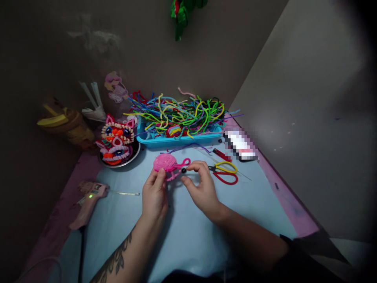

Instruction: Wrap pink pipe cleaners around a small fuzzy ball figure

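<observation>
My left hand (155, 192) grips a bright pink pipe-cleaner piece (165, 162) between thumb and fingers. The piece has a rounded, closely wound body, with a loop and thin strands sticking out on its right side. My right hand (203, 188) is beside those strands, thumb and forefinger curled in a pinch around a small round black bead (183, 170). I cannot tell whether the bead also touches the pink strands. Just right of this hand lie scissors (225, 173) with one yellow and one red handle.
Behind the hands, a blue basket (182, 140) overflows with coloured pipe cleaners (176, 114). A bowl (122, 165) holds pipe-cleaner animal heads (117, 135). At left lies a pink glue gun (91, 204) with its cord. A red lighter (221, 155) and a phone (241, 145) lie at right.
</observation>
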A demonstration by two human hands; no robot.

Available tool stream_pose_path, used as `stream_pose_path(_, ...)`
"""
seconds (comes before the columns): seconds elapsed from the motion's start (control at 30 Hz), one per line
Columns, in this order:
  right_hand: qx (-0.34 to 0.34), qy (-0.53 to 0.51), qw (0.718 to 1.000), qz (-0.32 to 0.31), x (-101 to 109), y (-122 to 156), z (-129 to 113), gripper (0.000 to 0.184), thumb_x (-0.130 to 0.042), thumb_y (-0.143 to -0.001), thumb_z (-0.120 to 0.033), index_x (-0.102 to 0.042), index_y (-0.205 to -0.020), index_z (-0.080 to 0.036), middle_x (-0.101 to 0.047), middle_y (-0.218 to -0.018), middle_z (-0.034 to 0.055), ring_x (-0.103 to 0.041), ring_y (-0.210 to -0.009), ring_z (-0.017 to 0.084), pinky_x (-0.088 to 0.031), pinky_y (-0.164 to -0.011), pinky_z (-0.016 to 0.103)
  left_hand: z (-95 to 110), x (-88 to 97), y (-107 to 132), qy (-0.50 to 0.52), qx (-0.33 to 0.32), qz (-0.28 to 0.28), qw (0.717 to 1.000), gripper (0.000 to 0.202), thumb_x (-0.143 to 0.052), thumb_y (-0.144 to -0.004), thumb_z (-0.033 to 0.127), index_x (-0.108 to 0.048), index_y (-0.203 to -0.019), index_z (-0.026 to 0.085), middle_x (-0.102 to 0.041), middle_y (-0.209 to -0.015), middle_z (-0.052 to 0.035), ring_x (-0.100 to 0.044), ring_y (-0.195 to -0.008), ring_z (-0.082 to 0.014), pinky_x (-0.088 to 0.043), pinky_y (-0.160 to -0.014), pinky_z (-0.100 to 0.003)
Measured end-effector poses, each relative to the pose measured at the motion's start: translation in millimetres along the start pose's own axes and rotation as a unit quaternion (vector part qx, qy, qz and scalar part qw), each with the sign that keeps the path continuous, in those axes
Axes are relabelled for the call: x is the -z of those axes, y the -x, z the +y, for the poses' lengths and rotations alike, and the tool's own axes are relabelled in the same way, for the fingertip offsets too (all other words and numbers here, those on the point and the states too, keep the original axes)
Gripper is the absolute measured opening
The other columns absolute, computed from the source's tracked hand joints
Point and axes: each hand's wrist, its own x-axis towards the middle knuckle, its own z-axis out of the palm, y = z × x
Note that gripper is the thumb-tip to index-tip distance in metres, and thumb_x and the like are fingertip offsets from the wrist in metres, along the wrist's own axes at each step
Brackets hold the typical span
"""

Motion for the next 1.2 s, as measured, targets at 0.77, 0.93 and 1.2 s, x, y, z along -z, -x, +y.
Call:
stream_pose_path(0.77, -0.19, -0.202, 0.959, -0.061, -0.5, -13.4, 16.2, 0.022, -0.078, -0.069, -0.041, -0.07, -0.067, -0.02, -0.063, -0.096, 0.0049, -0.06, -0.092, 0.019, -0.05, -0.085, 0.034, -6.0, -1.4, 4.1, 0.018, 0.072, -0.029, 0.997, 0.03, -0.087, -0.059, 0.037, -0.072, -0.071, 0.014, -0.068, -0.072, -0.0012, -0.058, -0.064, -0.0088, -0.046, -0.062, -0.019)
stream_pose_path(0.93, -0.172, -0.146, 0.966, -0.127, 1.0, -12.2, 14.7, 0.018, -0.076, -0.072, -0.041, -0.076, -0.079, -0.024, -0.051, -0.127, 0.0077, -0.05, -0.124, 0.025, -0.036, -0.109, 0.041, -4.3, -2.9, 2.4, 0.028, 0.059, -0.012, 0.998, 0.033, -0.09, -0.054, 0.036, -0.073, -0.071, 0.013, -0.069, -0.072, -0.0026, -0.059, -0.065, -0.0097, -0.046, -0.063, -0.02)
stream_pose_path(1.2, -0.095, -0.111, 0.983, -0.112, -3.5, -7.5, 20.6, 0.022, -0.064, -0.083, -0.038, -0.067, -0.099, -0.022, -0.058, -0.115, 0.0073, -0.055, -0.114, 0.022, -0.043, -0.099, 0.039, -3.1, -3.8, -1.4, 0.026, 0.032, 0.02, 0.999, 0.034, -0.09, -0.052, 0.036, -0.071, -0.068, 0.013, -0.067, -0.068, -0.0009, -0.058, -0.063, -0.0096, -0.046, -0.063, -0.02)
